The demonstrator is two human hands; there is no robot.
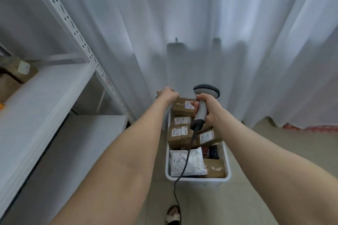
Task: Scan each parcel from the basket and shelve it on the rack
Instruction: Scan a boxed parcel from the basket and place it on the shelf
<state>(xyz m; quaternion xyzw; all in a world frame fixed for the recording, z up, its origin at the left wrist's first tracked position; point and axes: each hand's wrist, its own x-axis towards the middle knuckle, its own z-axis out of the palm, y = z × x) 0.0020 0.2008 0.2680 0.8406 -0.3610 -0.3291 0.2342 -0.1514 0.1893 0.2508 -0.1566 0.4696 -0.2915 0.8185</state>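
Note:
A white basket (227,168) stands on the floor, filled with several brown cardboard parcels bearing white labels and a white plastic mailer (193,162). My left hand (167,94) grips the far-left edge of a brown box (182,107) at the basket's far end. My right hand (208,107) holds a grey barcode scanner (202,105) by its handle, its head over that box. The scanner's black cable (182,168) trails down over the basket. The white rack (45,86) stands to my left.
A brown box with a white label (20,71) lies on the rack's upper shelf at the far left. White curtains (182,23) hang behind the basket. A sandalled foot (173,214) shows on the beige tiled floor below.

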